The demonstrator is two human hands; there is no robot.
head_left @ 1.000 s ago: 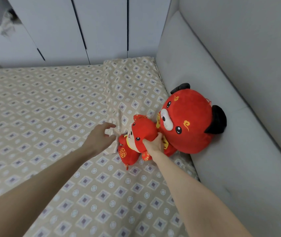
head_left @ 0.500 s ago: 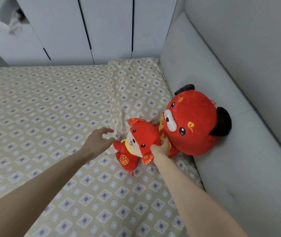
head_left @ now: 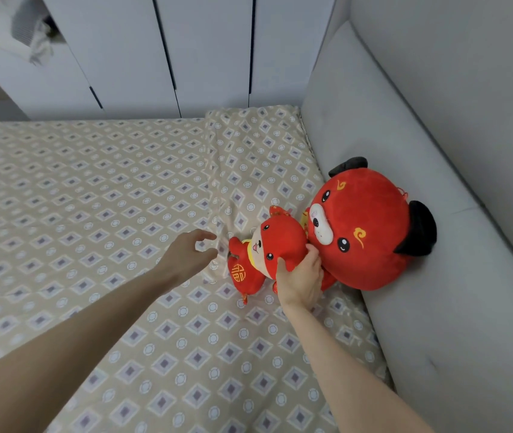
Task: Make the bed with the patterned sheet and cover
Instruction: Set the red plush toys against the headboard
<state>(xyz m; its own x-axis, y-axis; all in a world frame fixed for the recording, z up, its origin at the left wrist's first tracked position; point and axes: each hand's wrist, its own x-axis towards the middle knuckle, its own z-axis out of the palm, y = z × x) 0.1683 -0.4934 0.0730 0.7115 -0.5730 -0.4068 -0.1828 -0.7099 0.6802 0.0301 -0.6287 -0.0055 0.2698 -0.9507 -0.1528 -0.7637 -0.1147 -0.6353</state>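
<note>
A beige patterned sheet (head_left: 92, 214) with grey diamonds covers the bed. A pillow (head_left: 258, 157) in the same fabric lies at the far right, against the headboard. A small red plush toy (head_left: 267, 248) lies on the pillow's near end, with my right hand (head_left: 300, 276) shut on its head and side. Behind it a large round red plush (head_left: 370, 232) with black ears leans on the headboard. My left hand (head_left: 189, 256) hovers with fingers curled apart at the pillow's edge, just left of the small plush, holding nothing.
A grey padded headboard (head_left: 436, 276) runs along the right side. White wardrobe doors (head_left: 205, 51) stand behind the bed. Some crumpled cloth (head_left: 20, 35) hangs at the top left.
My right hand has tilted the small plush and shifted its grip onto the head. My left hand has stayed at the pillow's edge with fingers slightly more spread.
</note>
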